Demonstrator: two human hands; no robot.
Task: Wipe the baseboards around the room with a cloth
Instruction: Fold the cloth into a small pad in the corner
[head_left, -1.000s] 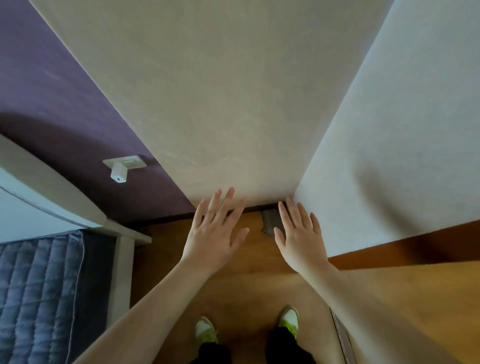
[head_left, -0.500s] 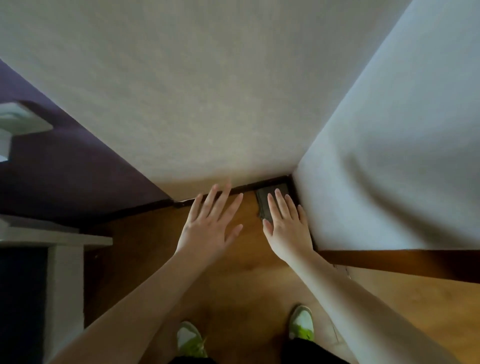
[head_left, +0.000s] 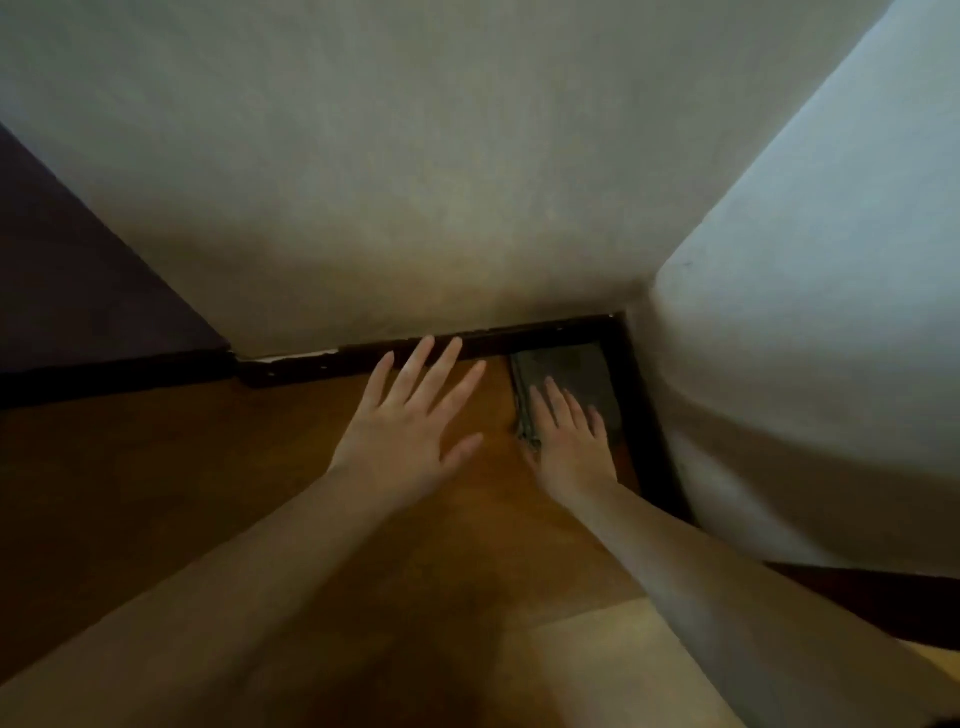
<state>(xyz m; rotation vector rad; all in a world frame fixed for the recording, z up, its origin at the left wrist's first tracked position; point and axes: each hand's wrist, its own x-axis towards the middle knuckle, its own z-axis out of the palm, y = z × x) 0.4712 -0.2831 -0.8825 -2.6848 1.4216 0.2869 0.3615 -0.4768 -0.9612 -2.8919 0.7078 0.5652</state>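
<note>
Flat-fingered, the right hand (head_left: 569, 441) is pressed on the cloth (head_left: 571, 382) (left hand (head_left: 410, 421) spread, empty); gathering it at one o'clock is called for next.

Two bare forearms fill the lower frame — no sleeves, no watch, no gloves. The left hand (head_left: 410, 426) and the right hand (head_left: 571, 441) are slim, long-fingered, nails short and unpainted — rings cannot be made out.

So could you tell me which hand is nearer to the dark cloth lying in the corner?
The right. The right hand lies with straight fingers over the cloth, apparently touching it. The left hand is spread open over the wooden floor, clear of the cloth.
</note>
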